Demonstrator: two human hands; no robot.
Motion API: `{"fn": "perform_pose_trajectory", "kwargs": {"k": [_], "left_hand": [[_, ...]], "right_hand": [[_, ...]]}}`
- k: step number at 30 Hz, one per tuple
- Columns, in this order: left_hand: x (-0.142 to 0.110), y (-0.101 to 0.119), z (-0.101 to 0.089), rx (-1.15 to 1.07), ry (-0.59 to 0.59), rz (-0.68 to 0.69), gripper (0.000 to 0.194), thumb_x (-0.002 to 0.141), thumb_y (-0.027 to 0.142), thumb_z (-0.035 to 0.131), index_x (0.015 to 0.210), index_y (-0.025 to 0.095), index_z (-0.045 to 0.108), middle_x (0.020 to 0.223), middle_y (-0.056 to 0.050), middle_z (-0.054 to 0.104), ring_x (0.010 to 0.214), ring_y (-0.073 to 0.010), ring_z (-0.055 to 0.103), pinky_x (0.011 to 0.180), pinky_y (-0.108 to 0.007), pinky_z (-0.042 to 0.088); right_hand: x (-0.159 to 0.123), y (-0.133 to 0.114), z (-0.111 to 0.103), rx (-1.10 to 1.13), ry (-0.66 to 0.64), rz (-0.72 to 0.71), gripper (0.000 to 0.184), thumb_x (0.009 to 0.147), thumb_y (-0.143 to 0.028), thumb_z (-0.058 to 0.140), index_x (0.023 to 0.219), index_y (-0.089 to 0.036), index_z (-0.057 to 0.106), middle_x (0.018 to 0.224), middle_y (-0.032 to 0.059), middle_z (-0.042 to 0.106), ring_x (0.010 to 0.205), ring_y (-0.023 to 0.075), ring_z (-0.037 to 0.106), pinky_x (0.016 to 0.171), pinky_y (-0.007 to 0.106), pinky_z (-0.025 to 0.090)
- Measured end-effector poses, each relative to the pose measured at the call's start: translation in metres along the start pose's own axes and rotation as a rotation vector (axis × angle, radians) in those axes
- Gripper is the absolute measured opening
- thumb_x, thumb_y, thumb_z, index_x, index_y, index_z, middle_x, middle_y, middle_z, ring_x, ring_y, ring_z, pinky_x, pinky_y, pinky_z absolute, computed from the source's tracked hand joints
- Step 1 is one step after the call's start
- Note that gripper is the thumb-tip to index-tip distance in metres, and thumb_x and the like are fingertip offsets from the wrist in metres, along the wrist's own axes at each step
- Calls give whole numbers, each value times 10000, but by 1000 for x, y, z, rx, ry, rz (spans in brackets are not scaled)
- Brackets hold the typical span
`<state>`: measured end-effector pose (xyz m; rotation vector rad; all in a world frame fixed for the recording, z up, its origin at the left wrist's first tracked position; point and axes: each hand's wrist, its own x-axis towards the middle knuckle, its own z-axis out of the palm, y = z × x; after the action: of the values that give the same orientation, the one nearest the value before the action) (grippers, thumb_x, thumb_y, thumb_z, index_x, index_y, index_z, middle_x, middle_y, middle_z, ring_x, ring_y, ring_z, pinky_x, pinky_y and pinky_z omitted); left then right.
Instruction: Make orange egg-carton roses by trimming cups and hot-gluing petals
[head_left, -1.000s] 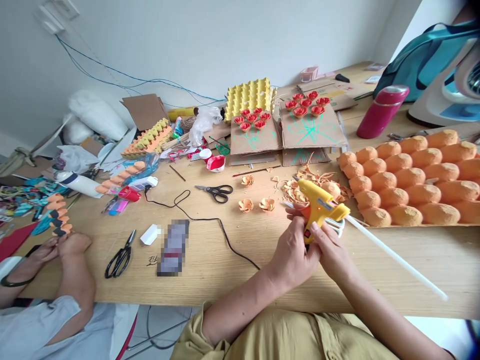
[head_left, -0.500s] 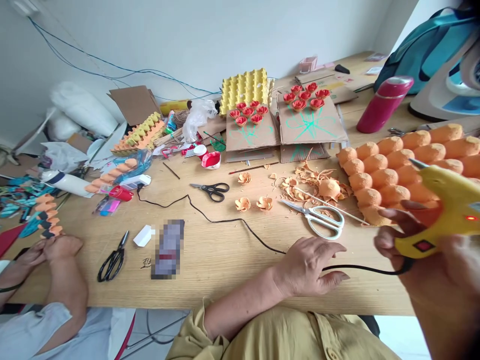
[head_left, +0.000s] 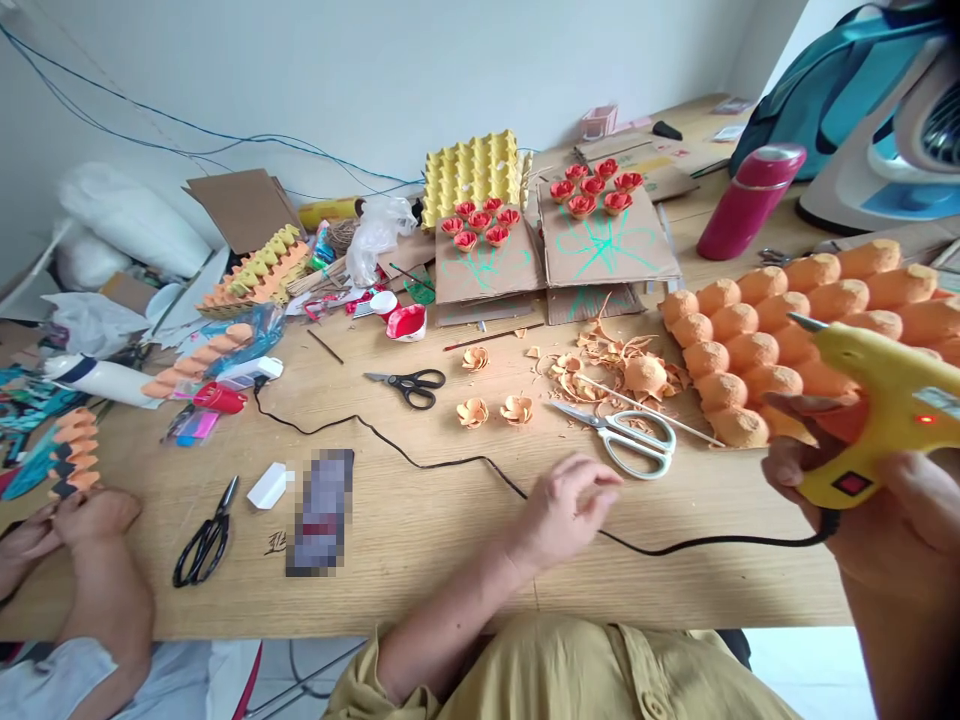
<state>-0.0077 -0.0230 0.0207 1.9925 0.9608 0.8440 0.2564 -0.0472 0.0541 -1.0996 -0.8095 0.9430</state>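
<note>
My right hand (head_left: 885,500) is wrapped round a yellow hot glue gun (head_left: 862,430); its red light is lit and its nozzle points left, over the orange egg tray (head_left: 750,350). From the grip's base a black cord (head_left: 697,547) runs left across the table. My left hand (head_left: 566,510) hovers over that cord with loosely bent fingers and a gap to the thumb; nothing shows in it. Ahead of it are three orange egg-carton flowers (head_left: 473,412), white-handled scissors (head_left: 637,445) and a heap of orange scraps (head_left: 600,375).
Two cardboard panels (head_left: 607,245) with red flowers stand at the back, near a pink bottle (head_left: 750,200). Black-handled scissors (head_left: 416,385) and black shears (head_left: 206,540) lie on the table. At left, another person's hands (head_left: 94,515) hold an orange carton strip (head_left: 75,450).
My left hand has moved slightly left, its fingers drawn closer to the thumb. The glue gun stays in my right hand, slightly lower and further left over the tray. The whole view has shifted a little.
</note>
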Motion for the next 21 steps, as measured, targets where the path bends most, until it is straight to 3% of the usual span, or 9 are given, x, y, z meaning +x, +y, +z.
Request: {"fn": "perform_pose_trajectory", "kwargs": {"k": [4,7,10,12,14,17,21], "left_hand": [[14,-23,-41,364,302,-55,147,916,149,583,1045,194,638,1023,-83,677,992,-219,632,923,-370,515],[22,-39,-59,615,320,-116,379,858,206,691,1219,199,578,1170,-117,627,1101,-272,583,992,-427,481],[25,-49,-61,737,268,-122,533,832,268,733,1316,196,521,1263,-136,596,1166,-300,555,1031,-452,455],[26,-51,-58,774,233,-121,528,854,284,709,1336,203,507,1297,-135,592,1187,-305,551,1042,-458,443],[26,-52,-56,802,205,-134,481,880,279,675,1329,212,514,1314,-130,599,1195,-304,554,1040,-460,435],[27,-52,-57,843,177,-162,416,894,264,655,1291,218,541,1291,-120,632,1178,-302,565,1016,-470,424],[27,-53,-59,866,167,-164,380,896,268,654,1261,222,557,1240,-105,666,1133,-290,587,981,-464,415]], "right_hand": [[2,7,28,127,-166,47,225,874,-401,620,1027,-283,736,1130,145,686,584,167,499,500,371,307],[-1,25,44,57,-295,104,275,866,-438,647,1047,-240,708,887,95,686,565,160,468,518,346,333],[-10,43,56,-113,-331,196,285,915,-450,620,1069,-220,687,751,38,641,660,186,539,604,328,430],[-18,53,62,-159,-370,245,335,918,-498,610,1107,-229,677,825,48,678,739,204,609,678,335,504],[-22,61,66,-170,-379,301,374,916,-527,608,1152,-242,662,1046,83,716,867,233,669,793,373,558],[-23,70,69,-187,-379,364,410,902,-539,629,1213,-271,635,1328,95,648,1064,276,675,899,418,576],[-17,76,72,-53,-370,393,377,905,-511,644,1225,-312,622,1431,57,589,1238,286,624,1017,448,543]]}}
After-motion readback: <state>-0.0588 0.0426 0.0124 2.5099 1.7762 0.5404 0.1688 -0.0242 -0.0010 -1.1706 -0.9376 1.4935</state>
